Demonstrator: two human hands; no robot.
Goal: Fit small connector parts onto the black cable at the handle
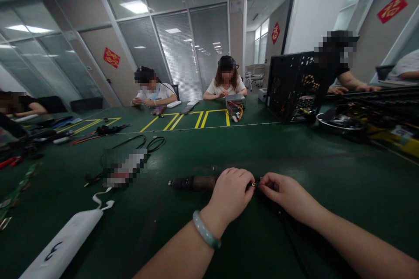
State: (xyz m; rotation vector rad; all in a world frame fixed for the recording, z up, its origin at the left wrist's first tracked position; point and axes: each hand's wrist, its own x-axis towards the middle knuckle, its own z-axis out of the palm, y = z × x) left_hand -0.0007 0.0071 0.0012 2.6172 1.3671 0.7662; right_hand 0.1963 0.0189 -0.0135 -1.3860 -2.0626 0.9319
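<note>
A dark electric screwdriver (199,183) lies level just above or on the green table, its metal tip pointing left. Around its rear part is my left hand (231,192), fingers closed on it, a green bangle at the wrist. My right hand (281,189) pinches the dark end of a cable at the tool's back, close to my left fingertips. A small gold-coloured ring shows between the two hands. From there the black cable (291,235) runs down toward the lower edge. My fingers hide the exact joint between cable and tool.
On the left lie a white power bank (65,244), a power strip (127,170) with black cord, and a circuit board (19,189). A black computer case (291,87) and a metal bowl (340,120) stand at the right. Several people sit around the table (183,148).
</note>
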